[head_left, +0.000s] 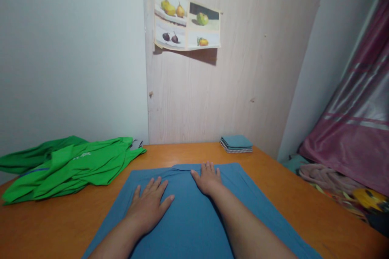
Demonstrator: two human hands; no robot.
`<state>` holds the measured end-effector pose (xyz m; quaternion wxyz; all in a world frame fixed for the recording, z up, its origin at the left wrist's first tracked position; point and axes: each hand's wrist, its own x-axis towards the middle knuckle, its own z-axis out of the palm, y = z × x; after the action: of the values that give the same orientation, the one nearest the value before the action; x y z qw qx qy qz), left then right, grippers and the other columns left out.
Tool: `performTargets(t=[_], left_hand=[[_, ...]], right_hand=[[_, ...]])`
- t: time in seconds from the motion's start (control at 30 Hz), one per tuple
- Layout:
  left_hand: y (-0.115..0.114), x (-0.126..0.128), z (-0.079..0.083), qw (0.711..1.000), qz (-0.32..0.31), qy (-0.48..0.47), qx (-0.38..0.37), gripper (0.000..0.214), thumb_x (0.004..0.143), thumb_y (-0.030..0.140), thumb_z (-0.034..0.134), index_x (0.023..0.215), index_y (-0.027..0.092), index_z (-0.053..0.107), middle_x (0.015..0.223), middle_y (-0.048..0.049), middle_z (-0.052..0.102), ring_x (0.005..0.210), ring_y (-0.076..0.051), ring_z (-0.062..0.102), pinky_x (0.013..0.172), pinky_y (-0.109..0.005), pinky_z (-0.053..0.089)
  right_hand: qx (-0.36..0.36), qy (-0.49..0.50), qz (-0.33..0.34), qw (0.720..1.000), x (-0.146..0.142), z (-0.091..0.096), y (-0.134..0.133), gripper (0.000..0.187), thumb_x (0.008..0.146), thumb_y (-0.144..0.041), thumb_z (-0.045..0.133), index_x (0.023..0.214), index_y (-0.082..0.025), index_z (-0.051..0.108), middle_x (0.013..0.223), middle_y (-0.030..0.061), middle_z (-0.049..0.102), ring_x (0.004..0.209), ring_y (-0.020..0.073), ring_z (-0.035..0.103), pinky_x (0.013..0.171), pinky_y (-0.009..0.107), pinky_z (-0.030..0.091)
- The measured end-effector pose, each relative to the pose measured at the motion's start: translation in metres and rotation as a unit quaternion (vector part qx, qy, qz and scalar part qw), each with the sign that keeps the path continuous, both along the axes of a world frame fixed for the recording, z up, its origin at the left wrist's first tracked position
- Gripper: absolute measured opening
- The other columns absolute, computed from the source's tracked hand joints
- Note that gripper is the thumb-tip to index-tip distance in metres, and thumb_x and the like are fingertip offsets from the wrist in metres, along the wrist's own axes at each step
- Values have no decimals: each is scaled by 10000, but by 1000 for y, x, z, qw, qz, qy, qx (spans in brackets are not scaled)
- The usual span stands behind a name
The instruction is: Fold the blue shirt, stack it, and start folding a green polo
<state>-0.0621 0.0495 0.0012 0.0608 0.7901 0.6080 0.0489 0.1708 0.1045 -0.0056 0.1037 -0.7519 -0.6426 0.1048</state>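
A blue cloth (188,214) is spread out over the table, its far edge lying just beyond my hands. My left hand (148,206) rests palm down on the left part of it, fingers spread. Farther off, close to the far edge, my right hand (208,178) lies flat with its fingers apart. Along that edge, left of my right hand, runs a small fold or overlap. Neither hand grips anything. The cloth's near end runs out of the picture at the bottom.
Crumpled green garments (88,166) lie on the orange table (182,151) at the left. A folded stack of cloths (236,142), blue on top, sits at the back right. A pink curtain (349,141) hangs at the right above piled fabrics (330,178). Fruit pictures (187,24) hang on the wall.
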Motion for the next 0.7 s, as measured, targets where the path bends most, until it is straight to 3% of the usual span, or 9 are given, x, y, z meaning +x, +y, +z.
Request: performTargets(t=[0.37, 0.53, 0.7], left_hand=[[-2, -2, -1, 1000, -6, -28, 2, 737, 931, 669, 287, 1526, 245, 391, 1623, -70, 251, 1514, -318, 157, 1190, -629, 85], [-5, 0, 4, 1000, -5, -28, -6, 742, 931, 660, 291, 1534, 235, 373, 1627, -77, 241, 1514, -310, 165, 1191, -625, 85], [-6, 0, 5, 1000, -3, -29, -8, 734, 930, 653, 295, 1532, 242, 377, 1627, -81, 244, 1513, -312, 170, 1189, -625, 90]], right_hand=[[22, -22, -4, 1000, 1, -3, 0, 909, 935, -700, 172, 1573, -54, 193, 1647, 179, 123, 1528, 303, 28, 1194, 553, 4], [-3, -33, 15, 999, 1, -6, 1, 903, 931, -706, 184, 1570, -69, 219, 1645, 166, 153, 1525, 310, 65, 1187, 576, -5], [29, -40, 24, 998, -5, -3, -2, 899, 940, -698, 171, 1571, -58, 203, 1644, 169, 151, 1529, 295, 31, 1189, 559, -40]])
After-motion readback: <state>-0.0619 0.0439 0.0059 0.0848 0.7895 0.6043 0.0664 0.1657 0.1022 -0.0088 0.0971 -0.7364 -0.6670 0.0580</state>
